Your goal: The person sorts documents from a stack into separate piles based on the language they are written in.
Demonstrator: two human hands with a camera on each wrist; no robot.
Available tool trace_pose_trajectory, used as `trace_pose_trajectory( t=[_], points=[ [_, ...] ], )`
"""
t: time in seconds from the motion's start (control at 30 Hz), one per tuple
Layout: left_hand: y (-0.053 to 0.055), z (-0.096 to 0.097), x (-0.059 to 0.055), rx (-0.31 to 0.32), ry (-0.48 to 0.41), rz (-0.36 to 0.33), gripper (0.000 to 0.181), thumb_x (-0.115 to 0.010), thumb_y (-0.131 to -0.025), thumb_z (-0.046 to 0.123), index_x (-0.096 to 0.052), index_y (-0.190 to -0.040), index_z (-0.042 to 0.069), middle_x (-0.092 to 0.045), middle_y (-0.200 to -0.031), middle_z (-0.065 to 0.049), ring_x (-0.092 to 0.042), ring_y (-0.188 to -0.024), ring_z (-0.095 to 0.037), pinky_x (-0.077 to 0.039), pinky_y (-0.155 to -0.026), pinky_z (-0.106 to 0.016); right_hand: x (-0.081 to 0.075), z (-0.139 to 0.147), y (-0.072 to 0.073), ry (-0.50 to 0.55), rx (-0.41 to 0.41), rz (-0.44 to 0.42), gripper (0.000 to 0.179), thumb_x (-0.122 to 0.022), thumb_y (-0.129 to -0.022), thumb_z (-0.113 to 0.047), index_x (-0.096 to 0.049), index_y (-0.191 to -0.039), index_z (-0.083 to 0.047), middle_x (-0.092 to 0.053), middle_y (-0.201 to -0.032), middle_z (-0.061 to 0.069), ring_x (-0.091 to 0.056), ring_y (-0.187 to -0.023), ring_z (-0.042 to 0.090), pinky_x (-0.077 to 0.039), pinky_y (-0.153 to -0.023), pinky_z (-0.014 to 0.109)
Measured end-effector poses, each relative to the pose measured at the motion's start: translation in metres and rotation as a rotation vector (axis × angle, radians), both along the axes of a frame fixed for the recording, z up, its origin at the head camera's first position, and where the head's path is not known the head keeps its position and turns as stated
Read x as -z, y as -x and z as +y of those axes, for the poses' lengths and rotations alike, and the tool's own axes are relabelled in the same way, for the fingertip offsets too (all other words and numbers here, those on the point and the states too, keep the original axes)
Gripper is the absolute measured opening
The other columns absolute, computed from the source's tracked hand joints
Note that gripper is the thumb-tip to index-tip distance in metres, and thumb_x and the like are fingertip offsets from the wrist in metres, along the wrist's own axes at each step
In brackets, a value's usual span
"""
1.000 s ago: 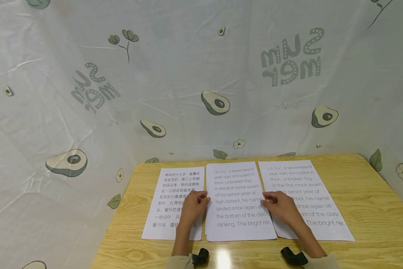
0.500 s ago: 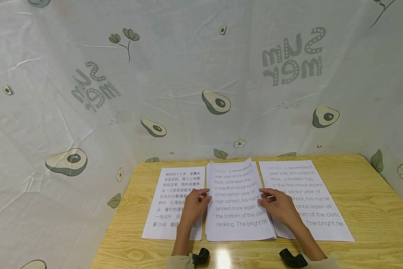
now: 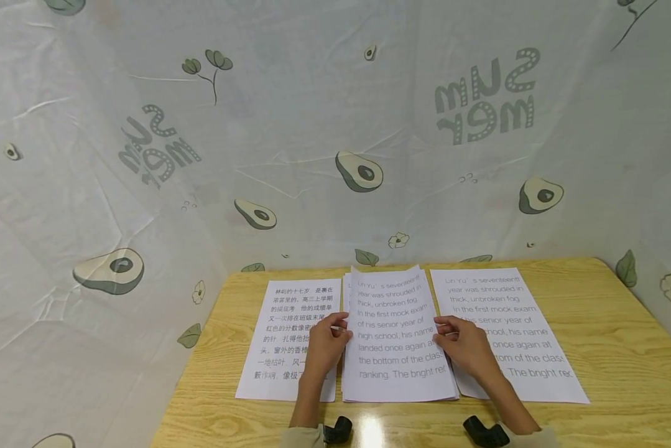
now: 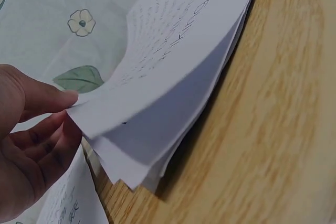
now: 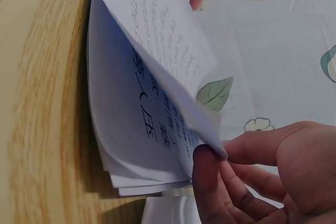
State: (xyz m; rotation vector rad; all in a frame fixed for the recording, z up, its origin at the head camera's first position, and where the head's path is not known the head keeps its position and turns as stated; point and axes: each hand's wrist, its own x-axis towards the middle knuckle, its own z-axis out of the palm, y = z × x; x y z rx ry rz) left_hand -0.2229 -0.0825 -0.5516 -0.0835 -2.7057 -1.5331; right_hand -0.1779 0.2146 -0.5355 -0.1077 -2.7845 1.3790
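A printed sheet of paper (image 3: 393, 323) with large English text bows upward over the middle stack, its far edge raised. My left hand (image 3: 325, 342) pinches its left edge between thumb and fingers; the left wrist view shows the thumb (image 4: 65, 98) on top. At the right edge, my right hand (image 3: 465, 345) pinches the same sheet, the thumb and index finger meeting on it in the right wrist view. Below lies the paper stack (image 5: 121, 156), where large Chinese characters show under the lifted sheet.
Left of the stack lies a page with Chinese text (image 3: 279, 348), partly under my left forearm. To the right is another English page (image 3: 514, 330), partly covered by my right hand. Behind the wooden table (image 3: 609, 336) hangs an avocado-print cloth (image 3: 301, 124).
The top sheet, flat on the stack a second ago, has come up: first its far right corner, then its left side, and it now curves between both hands. The hands moved only slightly.
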Motion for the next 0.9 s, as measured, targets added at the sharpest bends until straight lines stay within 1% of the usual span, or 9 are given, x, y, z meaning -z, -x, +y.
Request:
trace_pose_trajectory(
  t=[0.1,0.2,0.4,0.6,0.7,0.8,0.83,0.9],
  points=[
    [0.0,0.0,-0.001,-0.002,-0.008,0.021,0.041,-0.08,-0.089,-0.001,-0.076,-0.129,0.005,-0.076,-0.104,-0.006,-0.066,-0.082,-0.01,-0.056,-0.068,-0.02,-0.001,0.0,0.0,-0.009,0.005,0.007,0.039,-0.076,-0.095,-0.01,-0.072,-0.131,0.004,-0.078,-0.107,0.014,-0.078,-0.094,0.026,-0.055,-0.073,0.024],
    [0.0,-0.001,-0.002,-0.005,-0.025,0.025,0.041,-0.079,-0.089,-0.001,-0.076,-0.129,0.006,-0.076,-0.105,-0.006,-0.068,-0.083,-0.01,-0.057,-0.07,-0.02,-0.003,0.001,0.0,-0.012,0.007,0.027,0.038,-0.075,-0.095,-0.01,-0.073,-0.131,0.002,-0.079,-0.109,0.015,-0.078,-0.095,0.026,-0.056,-0.075,0.025],
    [0.0,-0.001,-0.005,-0.019,-0.1,0.01,0.039,-0.078,-0.09,0.0,-0.076,-0.129,0.008,-0.075,-0.108,-0.007,-0.07,-0.087,-0.013,-0.058,-0.071,-0.021,-0.006,0.001,-0.002,-0.033,0.039,0.072,0.037,-0.072,-0.097,-0.009,-0.073,-0.133,-0.001,-0.079,-0.117,0.018,-0.078,-0.101,0.03,-0.057,-0.08,0.028],
    [0.0,-0.002,-0.01,-0.019,-0.189,-0.001,0.04,-0.077,-0.091,-0.001,-0.075,-0.13,0.006,-0.075,-0.111,-0.011,-0.071,-0.087,-0.016,-0.062,-0.066,-0.024,-0.01,0.001,-0.003,-0.012,0.083,0.092,0.037,-0.069,-0.098,-0.007,-0.073,-0.134,-0.001,-0.078,-0.118,0.019,-0.076,-0.102,0.033,-0.055,-0.078,0.027],
    [0.001,-0.002,-0.011,-0.024,-0.217,-0.004,0.04,-0.077,-0.091,-0.001,-0.075,-0.13,0.007,-0.074,-0.111,-0.011,-0.071,-0.087,-0.015,-0.062,-0.065,-0.025,-0.009,0.001,-0.003,0.023,0.086,0.071,0.037,-0.069,-0.098,-0.008,-0.071,-0.135,-0.002,-0.077,-0.119,0.02,-0.076,-0.105,0.034,-0.055,-0.079,0.024],
    [0.002,-0.004,-0.011,-0.028,-0.239,-0.005,0.041,-0.077,-0.09,-0.002,-0.076,-0.129,0.007,-0.074,-0.111,-0.012,-0.071,-0.088,-0.015,-0.061,-0.068,-0.023,-0.008,0.003,-0.002,0.074,0.08,0.027,0.04,-0.068,-0.1,-0.009,-0.068,-0.14,-0.003,-0.075,-0.124,0.02,-0.074,-0.111,0.034,-0.055,-0.08,0.019],
    [0.002,-0.005,-0.011,-0.028,-0.247,-0.006,0.041,-0.077,-0.09,-0.002,-0.076,-0.129,0.007,-0.075,-0.111,-0.012,-0.07,-0.087,-0.014,-0.061,-0.069,-0.022,-0.008,0.004,-0.002,0.102,0.076,0.009,0.041,-0.068,-0.101,-0.01,-0.067,-0.141,-0.002,-0.074,-0.125,0.02,-0.074,-0.113,0.033,-0.055,-0.08,0.018],
    [0.002,-0.007,-0.012,-0.025,-0.271,-0.013,0.041,-0.077,-0.09,-0.003,-0.075,-0.129,0.007,-0.074,-0.112,-0.013,-0.071,-0.087,-0.014,-0.062,-0.07,-0.022,-0.007,0.005,-0.001,0.154,0.066,-0.017,0.043,-0.067,-0.102,-0.011,-0.064,-0.144,-0.001,-0.072,-0.127,0.022,-0.074,-0.11,0.027,-0.057,-0.078,0.018]
  ],
)
